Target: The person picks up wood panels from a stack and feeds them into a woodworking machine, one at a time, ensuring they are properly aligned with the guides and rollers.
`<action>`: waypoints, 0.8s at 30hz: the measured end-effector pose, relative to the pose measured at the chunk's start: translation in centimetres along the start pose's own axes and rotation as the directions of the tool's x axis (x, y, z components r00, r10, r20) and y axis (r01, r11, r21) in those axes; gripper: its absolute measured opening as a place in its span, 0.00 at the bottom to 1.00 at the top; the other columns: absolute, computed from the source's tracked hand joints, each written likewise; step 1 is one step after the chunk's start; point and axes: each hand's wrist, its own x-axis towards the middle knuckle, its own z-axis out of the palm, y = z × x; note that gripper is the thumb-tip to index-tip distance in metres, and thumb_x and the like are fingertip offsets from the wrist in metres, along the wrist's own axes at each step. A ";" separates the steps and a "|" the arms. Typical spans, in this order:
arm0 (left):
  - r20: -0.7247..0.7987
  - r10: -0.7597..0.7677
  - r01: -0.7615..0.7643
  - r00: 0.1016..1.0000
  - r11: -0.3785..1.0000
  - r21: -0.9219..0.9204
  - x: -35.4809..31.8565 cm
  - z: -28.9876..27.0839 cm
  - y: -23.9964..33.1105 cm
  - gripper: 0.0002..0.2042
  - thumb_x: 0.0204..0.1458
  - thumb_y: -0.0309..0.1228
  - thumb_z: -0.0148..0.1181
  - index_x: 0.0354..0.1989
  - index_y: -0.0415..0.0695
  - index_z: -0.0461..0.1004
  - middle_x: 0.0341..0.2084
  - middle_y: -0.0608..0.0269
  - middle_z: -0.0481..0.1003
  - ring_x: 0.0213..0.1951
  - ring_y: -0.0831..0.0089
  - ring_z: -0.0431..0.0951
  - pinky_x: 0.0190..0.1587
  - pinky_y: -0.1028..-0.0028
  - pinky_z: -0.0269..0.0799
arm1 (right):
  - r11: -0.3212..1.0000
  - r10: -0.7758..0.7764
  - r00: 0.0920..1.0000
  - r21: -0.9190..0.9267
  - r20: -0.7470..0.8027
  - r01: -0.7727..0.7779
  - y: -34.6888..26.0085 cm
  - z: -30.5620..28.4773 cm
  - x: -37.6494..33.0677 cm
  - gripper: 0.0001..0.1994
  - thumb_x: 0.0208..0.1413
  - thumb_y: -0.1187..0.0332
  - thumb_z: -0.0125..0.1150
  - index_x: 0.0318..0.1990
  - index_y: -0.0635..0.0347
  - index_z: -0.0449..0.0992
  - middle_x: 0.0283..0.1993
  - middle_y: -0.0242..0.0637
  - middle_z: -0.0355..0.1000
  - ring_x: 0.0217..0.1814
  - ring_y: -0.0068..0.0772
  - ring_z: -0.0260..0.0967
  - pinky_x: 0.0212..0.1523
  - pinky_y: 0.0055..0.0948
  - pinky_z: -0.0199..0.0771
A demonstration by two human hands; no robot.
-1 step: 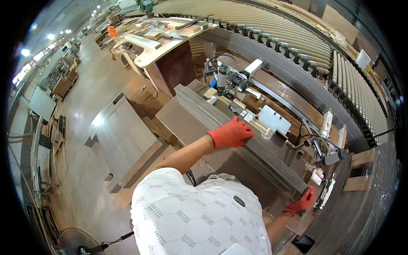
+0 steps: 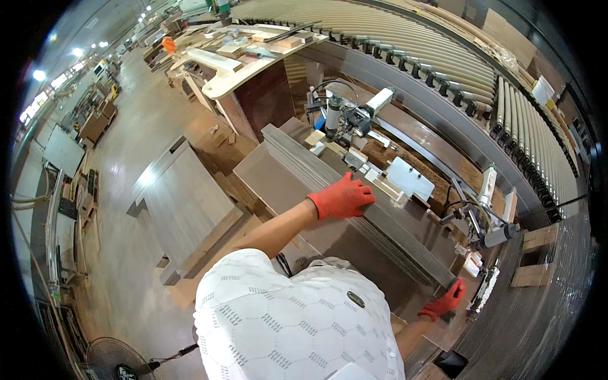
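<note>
A long stack of thin grey-brown boards (image 2: 405, 244) lies slantwise in front of me, its layered edges facing my body. My left hand (image 2: 342, 197), in a red glove, rests across the top of the stack with its fingers bent over the boards. At the near right end of the stack is my right hand (image 2: 445, 302), also red-gloved. Its fingers are apart and close by the board ends; whether they touch is hard to see. Beneath the stack is a wide brown panel surface (image 2: 272, 183).
Beyond the boards stands a machine with a clamp unit (image 2: 335, 117) and a second one (image 2: 494, 235). Behind runs a roller conveyor (image 2: 405, 31). A panel stack (image 2: 190, 202) sits to the left, a wooden worktable (image 2: 218, 88) far left, a fan (image 2: 117, 361) lower left.
The right hand has shifted very slightly. Otherwise the view has only moved a little, and both hands stay at the stack.
</note>
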 end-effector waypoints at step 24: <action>-0.016 -0.825 0.045 0.565 0.050 -0.998 -17.4 9.8 -36.3 0.20 0.71 0.42 0.60 0.55 0.35 0.83 0.45 0.69 0.83 0.48 0.78 0.77 0.54 0.72 0.73 | 0.915 0.038 0.919 0.356 0.392 -0.190 -3.2 3.1 -3.1 0.27 0.74 0.51 0.49 0.67 0.62 0.76 0.67 0.44 0.75 0.70 0.45 0.71 0.73 0.47 0.67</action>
